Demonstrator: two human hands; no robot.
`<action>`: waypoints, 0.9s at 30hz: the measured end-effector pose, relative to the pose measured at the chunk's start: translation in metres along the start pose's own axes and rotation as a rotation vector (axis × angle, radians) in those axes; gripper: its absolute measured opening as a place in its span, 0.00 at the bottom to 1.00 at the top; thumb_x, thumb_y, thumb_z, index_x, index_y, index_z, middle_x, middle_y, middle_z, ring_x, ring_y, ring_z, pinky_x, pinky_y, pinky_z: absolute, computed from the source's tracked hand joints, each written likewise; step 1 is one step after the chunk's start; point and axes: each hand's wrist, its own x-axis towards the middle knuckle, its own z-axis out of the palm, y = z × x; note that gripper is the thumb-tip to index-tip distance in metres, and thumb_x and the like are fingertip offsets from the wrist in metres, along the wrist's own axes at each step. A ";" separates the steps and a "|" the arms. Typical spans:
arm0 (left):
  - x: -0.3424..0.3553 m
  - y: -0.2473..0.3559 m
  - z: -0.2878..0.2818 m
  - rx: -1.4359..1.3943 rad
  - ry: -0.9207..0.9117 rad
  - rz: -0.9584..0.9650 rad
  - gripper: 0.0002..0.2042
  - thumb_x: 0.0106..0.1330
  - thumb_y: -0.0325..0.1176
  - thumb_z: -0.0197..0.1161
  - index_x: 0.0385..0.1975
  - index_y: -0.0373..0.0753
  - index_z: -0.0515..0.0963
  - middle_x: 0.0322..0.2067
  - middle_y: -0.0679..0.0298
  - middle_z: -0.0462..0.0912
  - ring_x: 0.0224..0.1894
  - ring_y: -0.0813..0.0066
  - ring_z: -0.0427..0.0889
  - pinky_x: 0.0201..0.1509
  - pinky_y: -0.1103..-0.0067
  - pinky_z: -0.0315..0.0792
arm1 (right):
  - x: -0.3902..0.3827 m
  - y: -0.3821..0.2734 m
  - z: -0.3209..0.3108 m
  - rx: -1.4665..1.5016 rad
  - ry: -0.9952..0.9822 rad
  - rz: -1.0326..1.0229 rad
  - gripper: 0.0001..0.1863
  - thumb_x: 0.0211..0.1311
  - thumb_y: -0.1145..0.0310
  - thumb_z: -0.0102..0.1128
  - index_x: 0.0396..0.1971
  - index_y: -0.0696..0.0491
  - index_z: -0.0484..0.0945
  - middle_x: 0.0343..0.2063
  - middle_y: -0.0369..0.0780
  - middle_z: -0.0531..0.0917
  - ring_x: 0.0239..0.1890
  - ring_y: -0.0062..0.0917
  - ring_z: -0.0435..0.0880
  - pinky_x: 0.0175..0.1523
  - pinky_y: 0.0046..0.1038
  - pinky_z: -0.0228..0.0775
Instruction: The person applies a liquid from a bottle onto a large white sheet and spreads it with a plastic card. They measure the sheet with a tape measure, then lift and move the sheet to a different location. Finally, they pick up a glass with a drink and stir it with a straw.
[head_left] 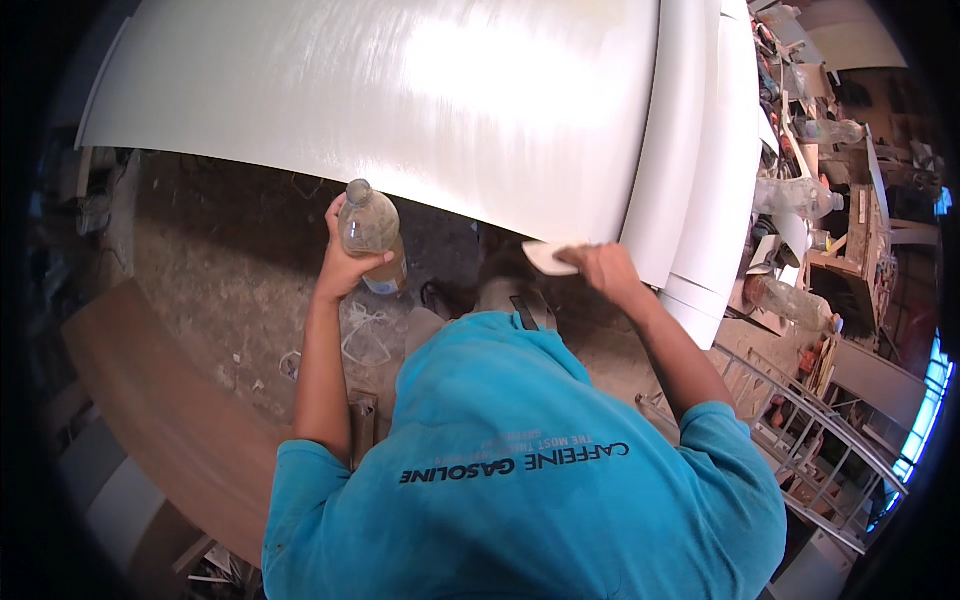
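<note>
My left hand (347, 262) is wrapped round a clear plastic bottle (369, 222) with yellowish liquid low in it, held just off the near edge of a large white sheet (330, 90). A wet-looking sheen with streaks covers the sheet's surface. In my right hand (607, 270) is a flat, pale spreader (550, 258), gripped between thumb and fingers. It is at the sheet's near edge, toward the right; whether it touches the sheet I cannot tell.
Rolled white sheets (690, 150) lie along the right side. Beyond them is a cluttered bench with plastic bottles (795, 197) and wood pieces. A metal ladder-like frame (800, 430) leans at lower right. A curved brown board (170, 410) stands at left above a dusty floor (200, 250).
</note>
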 end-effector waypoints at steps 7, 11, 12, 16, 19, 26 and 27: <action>-0.001 0.003 0.001 -0.037 0.049 -0.015 0.58 0.42 0.24 0.81 0.72 0.45 0.45 0.65 0.59 0.63 0.68 0.63 0.65 0.71 0.67 0.62 | 0.047 0.040 -0.108 0.251 0.275 0.091 0.26 0.49 0.78 0.58 0.50 0.41 0.83 0.21 0.46 0.82 0.24 0.43 0.82 0.31 0.40 0.74; 0.006 0.011 0.009 -0.030 0.109 -0.015 0.57 0.43 0.22 0.80 0.72 0.45 0.45 0.63 0.60 0.65 0.66 0.64 0.67 0.69 0.67 0.64 | 0.172 0.130 -0.165 0.025 0.394 0.290 0.13 0.59 0.71 0.55 0.43 0.52 0.81 0.31 0.54 0.83 0.35 0.52 0.82 0.42 0.48 0.72; 0.006 0.012 0.011 -0.029 0.124 -0.010 0.57 0.44 0.22 0.80 0.72 0.45 0.45 0.62 0.60 0.66 0.65 0.64 0.68 0.68 0.67 0.65 | 0.202 0.156 -0.167 -0.022 0.424 0.304 0.15 0.60 0.70 0.53 0.45 0.50 0.82 0.32 0.53 0.83 0.37 0.51 0.82 0.44 0.48 0.73; -0.001 0.000 0.007 -0.093 0.194 -0.157 0.57 0.43 0.19 0.78 0.72 0.46 0.43 0.61 0.60 0.66 0.64 0.64 0.69 0.67 0.67 0.67 | 0.296 0.236 -0.157 -0.137 0.395 0.422 0.23 0.59 0.72 0.48 0.50 0.38 0.84 0.38 0.48 0.87 0.43 0.42 0.86 0.50 0.43 0.78; -0.030 -0.004 0.009 -0.082 0.310 -0.226 0.42 0.47 0.20 0.76 0.65 0.38 0.60 0.56 0.60 0.74 0.58 0.65 0.75 0.63 0.69 0.70 | 0.317 0.250 -0.153 -0.174 0.252 0.347 0.24 0.59 0.73 0.46 0.51 0.37 0.84 0.40 0.45 0.87 0.45 0.41 0.86 0.51 0.41 0.78; -0.036 -0.001 0.008 -0.073 0.320 -0.184 0.36 0.49 0.22 0.76 0.61 0.33 0.68 0.54 0.60 0.77 0.57 0.66 0.77 0.61 0.71 0.71 | 0.320 0.300 -0.148 -0.141 0.275 0.325 0.25 0.54 0.74 0.47 0.49 0.40 0.84 0.44 0.43 0.86 0.49 0.40 0.84 0.52 0.41 0.77; -0.038 -0.006 0.004 -0.050 0.311 -0.202 0.41 0.48 0.22 0.76 0.64 0.37 0.61 0.55 0.60 0.74 0.58 0.65 0.75 0.63 0.70 0.70 | 0.311 0.280 -0.147 -0.134 0.239 0.301 0.25 0.54 0.74 0.47 0.49 0.41 0.84 0.43 0.43 0.87 0.48 0.41 0.84 0.52 0.41 0.77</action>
